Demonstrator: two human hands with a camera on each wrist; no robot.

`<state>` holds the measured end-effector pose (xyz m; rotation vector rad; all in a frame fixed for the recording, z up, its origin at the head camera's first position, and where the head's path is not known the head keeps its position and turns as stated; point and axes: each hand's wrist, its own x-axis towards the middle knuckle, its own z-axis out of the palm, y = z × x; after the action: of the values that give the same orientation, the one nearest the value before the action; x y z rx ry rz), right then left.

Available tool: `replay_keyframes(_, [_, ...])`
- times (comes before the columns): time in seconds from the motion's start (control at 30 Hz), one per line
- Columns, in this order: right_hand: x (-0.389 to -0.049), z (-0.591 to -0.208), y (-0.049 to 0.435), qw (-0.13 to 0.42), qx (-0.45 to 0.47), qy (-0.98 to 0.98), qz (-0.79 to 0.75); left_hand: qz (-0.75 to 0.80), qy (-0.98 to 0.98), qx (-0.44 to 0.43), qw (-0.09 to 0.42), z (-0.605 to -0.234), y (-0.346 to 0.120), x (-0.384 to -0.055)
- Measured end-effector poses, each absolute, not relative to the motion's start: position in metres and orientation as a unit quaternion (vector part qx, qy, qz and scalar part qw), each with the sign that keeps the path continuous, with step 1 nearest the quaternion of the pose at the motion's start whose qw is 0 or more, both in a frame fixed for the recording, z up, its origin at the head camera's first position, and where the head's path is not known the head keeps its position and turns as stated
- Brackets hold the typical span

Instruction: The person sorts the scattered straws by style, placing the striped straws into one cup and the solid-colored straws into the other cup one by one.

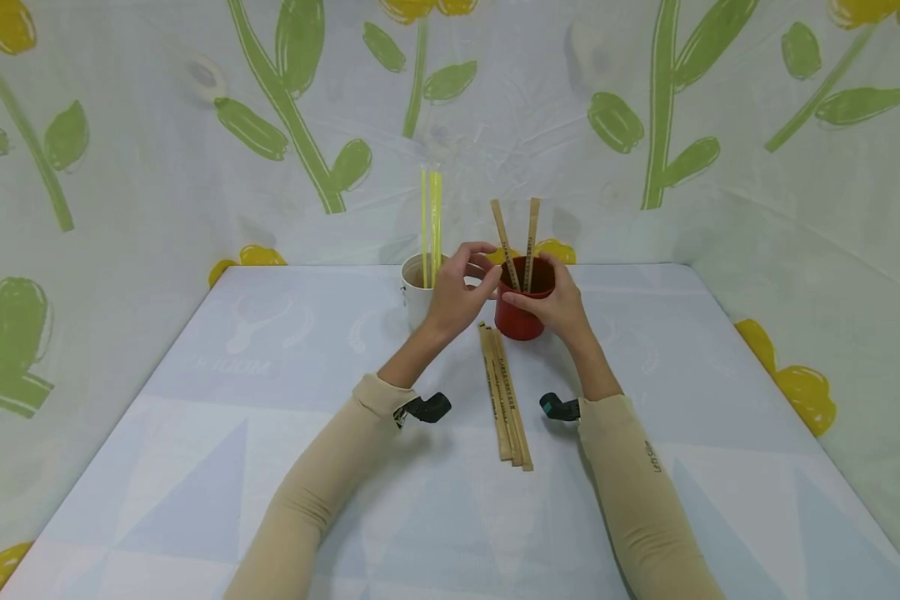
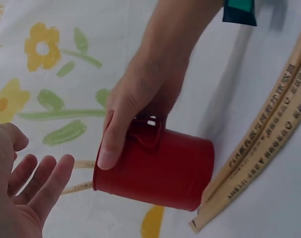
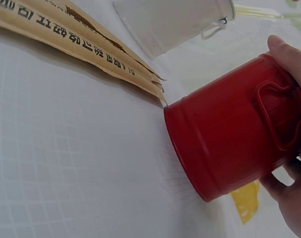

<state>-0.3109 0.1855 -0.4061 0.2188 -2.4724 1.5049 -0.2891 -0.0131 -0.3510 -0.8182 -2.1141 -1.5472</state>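
Note:
My right hand grips the red bucket by its rim, thumb on the near side, as the left wrist view also shows. Two paper-wrapped straws stick up out of this bucket. Just left of it, my left hand hovers with loosely bent fingers; in the left wrist view these fingers are apart from the bucket and hold nothing. Several more wrapped straws lie on the table in front of the bucket, their far ends close to its base.
A white bucket holding yellow straws stands left of the red one, partly hidden by my left hand. The table meets a flower-patterned sheet at the back and sides.

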Motion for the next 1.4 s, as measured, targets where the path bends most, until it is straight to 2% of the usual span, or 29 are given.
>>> replay_keyframes(0.67, [-0.308,-0.404,0.186,0.108,0.061,-0.845,0.521,-0.53,-0.783,-0.292,0.147,-0.381,-0.036,-0.27])
replay_keyframes(1.4, [-0.309,-0.404,0.187,0.117,0.076,-0.847,0.514,-0.475,-0.829,-0.294,0.006,-0.404,-0.039,-0.267])
